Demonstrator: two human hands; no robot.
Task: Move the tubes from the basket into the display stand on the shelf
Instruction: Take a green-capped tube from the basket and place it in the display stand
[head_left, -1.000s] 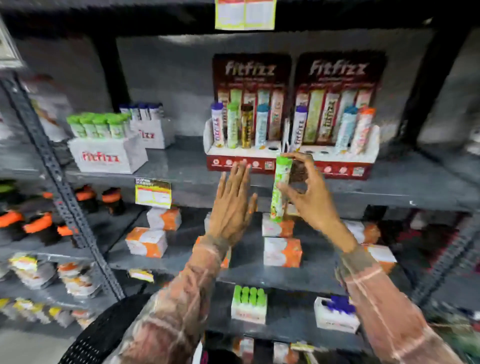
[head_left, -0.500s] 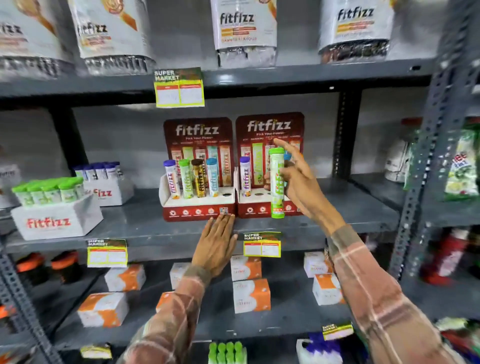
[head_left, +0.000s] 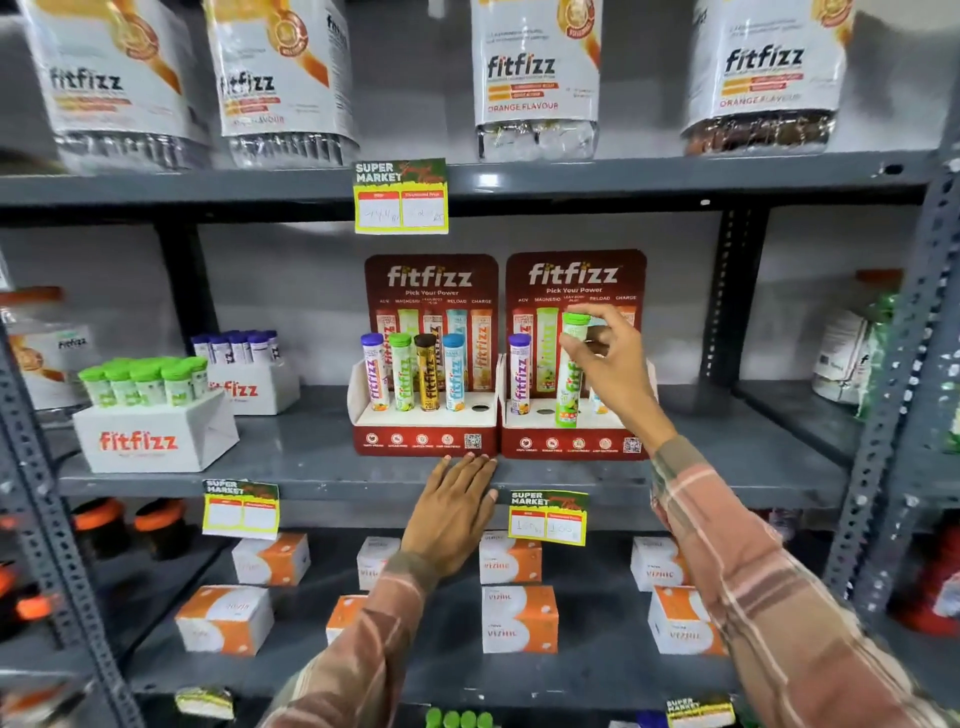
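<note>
Two red fitfizz display stands sit side by side on the middle shelf. The left stand (head_left: 426, 439) holds several tubes and has one free hole at its right end. My right hand (head_left: 610, 364) grips a green-capped tube (head_left: 569, 384) near its top and holds it upright over the front of the right stand (head_left: 574, 441), its base low by the holes. A purple-capped tube (head_left: 519, 374) stands in that stand's leftmost hole. My left hand (head_left: 457, 506) lies flat and open against the shelf's front edge below the stands. The basket is out of view.
White fitfizz boxes with green-capped tubes (head_left: 150, 415) and purple-capped tubes (head_left: 244, 374) stand to the left. Large fitfizz jars (head_left: 535, 78) fill the upper shelf. Orange-and-white cartons (head_left: 519, 618) lie on the shelf below. Price tags (head_left: 400, 197) hang from shelf edges. A metal upright (head_left: 904, 364) rises on the right.
My right hand has carried the green-capped tube up from below the shelf to the right stand. My left hand rose to the shelf edge. The view tilted upward and moved closer.
</note>
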